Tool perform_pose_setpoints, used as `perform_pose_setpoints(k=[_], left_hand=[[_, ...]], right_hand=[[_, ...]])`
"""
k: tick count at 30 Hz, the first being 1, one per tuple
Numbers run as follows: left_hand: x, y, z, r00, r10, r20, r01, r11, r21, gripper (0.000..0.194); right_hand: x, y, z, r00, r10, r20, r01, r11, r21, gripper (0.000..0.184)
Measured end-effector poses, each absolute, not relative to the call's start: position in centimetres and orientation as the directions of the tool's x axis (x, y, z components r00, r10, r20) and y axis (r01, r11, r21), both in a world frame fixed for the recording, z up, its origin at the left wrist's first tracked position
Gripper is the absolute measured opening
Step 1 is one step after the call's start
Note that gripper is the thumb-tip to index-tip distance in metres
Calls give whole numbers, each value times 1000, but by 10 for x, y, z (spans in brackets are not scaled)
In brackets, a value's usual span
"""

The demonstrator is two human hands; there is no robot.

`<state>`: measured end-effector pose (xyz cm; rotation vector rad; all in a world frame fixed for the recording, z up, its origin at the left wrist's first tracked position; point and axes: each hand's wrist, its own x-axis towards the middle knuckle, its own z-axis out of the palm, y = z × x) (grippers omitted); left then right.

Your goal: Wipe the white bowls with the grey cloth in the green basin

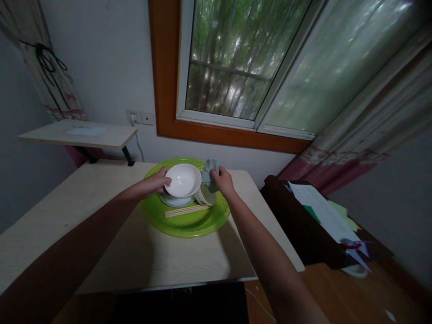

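A white bowl [184, 180] is gripped at its left rim by my left hand [158, 182], tilted so its inside faces me. My right hand [223, 179] pinches a folded grey-green cloth [209, 174] just right of the bowl. Below them is a round green tray [189, 231] with a raised rim. On it, a white plate [175, 201] lies partly under the bowl, and a light cup or small bowl [205, 196] with a printed pattern rests tipped on its side. A pair of pale chopsticks [185, 211] lies across the tray in front of the plate.
The tray stands on a pale wooden table [118, 252]. A small raised shelf [81, 135] stands at the back left, near a wall socket [140, 117]. Behind is a window with a wooden frame [209, 132]. To the right, a dark cabinet [303, 225] bears papers [320, 211].
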<state>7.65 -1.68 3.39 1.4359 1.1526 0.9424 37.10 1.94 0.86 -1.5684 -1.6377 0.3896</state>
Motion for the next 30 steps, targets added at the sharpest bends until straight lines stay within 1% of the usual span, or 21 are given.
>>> perform_pose_setpoints(k=[2, 4, 6, 8, 10, 12, 15, 17, 19, 21, 23, 26, 28, 30], left_hand=[[76, -19, 35, 243, 962, -123, 4, 126, 992, 56], [75, -21, 38, 245, 955, -168, -85, 194, 977, 56], [76, -21, 40, 223, 964, -145, -124, 175, 977, 51], [78, -20, 43, 209, 973, -101, -114, 126, 985, 47], [82, -17, 46, 190, 980, -65, -84, 82, 993, 46], [88, -13, 48, 169, 985, -46, -77, 60, 995, 45], [97, -4, 48, 163, 987, -11, -116, 31, 993, 43], [102, 2, 45, 168, 986, 5, -129, 17, 992, 42], [108, 8, 43, 157, 987, 11, -92, 3, 996, 41], [113, 13, 41, 149, 988, 34, -40, -28, 999, 40], [115, 16, 38, 141, 989, 51, 0, -52, 999, 40], [115, 19, 34, 116, 992, 55, 19, -58, 998, 39], [113, 21, 31, 96, 993, 63, 9, -64, 998, 40], [112, 22, 29, 83, 993, 80, -13, -79, 997, 42]], right_hand=[[372, 20, 4, 108, 934, 341, 629, 201, -751, 28], [373, 21, -1, 119, 935, 333, 553, 217, -805, 29], [372, 22, -4, 163, 937, 310, 452, 208, -867, 34], [370, 21, -3, 224, 929, 294, 357, 202, -912, 42], [366, 18, 3, 279, 907, 314, 303, 227, -925, 46], [358, 12, 13, 303, 876, 375, 297, 288, -911, 43], [340, 4, 31, 239, 860, 450, 300, 376, -877, 35], [326, 4, 39, 156, 861, 484, 334, 415, -846, 29], [313, 7, 44, 60, 859, 508, 411, 443, -797, 23], [302, 10, 46, -85, 855, 511, 545, 469, -695, 14], [296, 11, 47, -264, 822, 505, 652, 538, -535, 11], [295, 7, 51, -512, 750, 419, 701, 647, -302, 15], [298, 2, 56, -580, 724, 374, 704, 676, -218, 20], [304, -2, 61, -562, 716, 414, 717, 671, -188, 25]])
